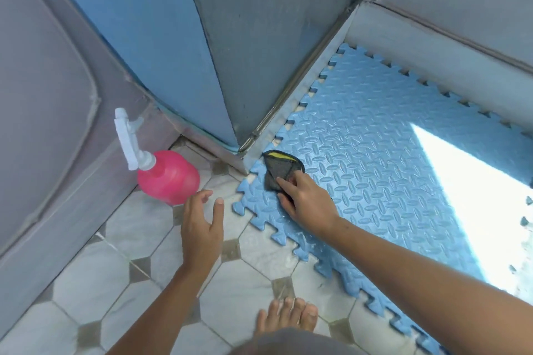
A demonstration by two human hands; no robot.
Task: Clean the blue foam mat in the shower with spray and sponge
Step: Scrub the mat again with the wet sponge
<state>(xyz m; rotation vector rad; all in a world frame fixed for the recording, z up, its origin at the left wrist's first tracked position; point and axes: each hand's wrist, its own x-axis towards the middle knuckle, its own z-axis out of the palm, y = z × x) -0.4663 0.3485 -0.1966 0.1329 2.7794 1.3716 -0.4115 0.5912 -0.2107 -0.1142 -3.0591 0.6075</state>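
Blue foam mat point(375, 153): lies flat under and beyond my right hand point(305, 204), its toothed edge running past my wrist toward my body. A bright patch of sunlight falls on it further out to the right of that hand. No foam or suds can be made out on the surface near the hand.

Tiled floor point(95, 291): under my left hand point(202, 228) and my bare foot point(291, 317). I judge that I crouch here, off the mat, to keep the whole mat free for wiping.

Metal shower threshold point(288, 112): just beyond my right fingertips, running along the mat's edge.

Pink spray bottle point(170, 179): stands upright on the floor just ahead of my left hand, white trigger head on top. It is parked off the mat, which I judge keeps it within reach without blocking the wiping.

Left hand: fingers spread and relaxed, empty, close to the bottle but not touching it. I judge it is either reaching for the bottle or has let it go; the view does not settle which.

Right hand: thumb and fingers closed on the near end of the sponge point(278, 170), holding it down on the mat's corner.

Sponge: dark mesh with a yellow strip, far end sticking out beyond my fingers toward the threshold. Scrubbing appears to start at this corner.
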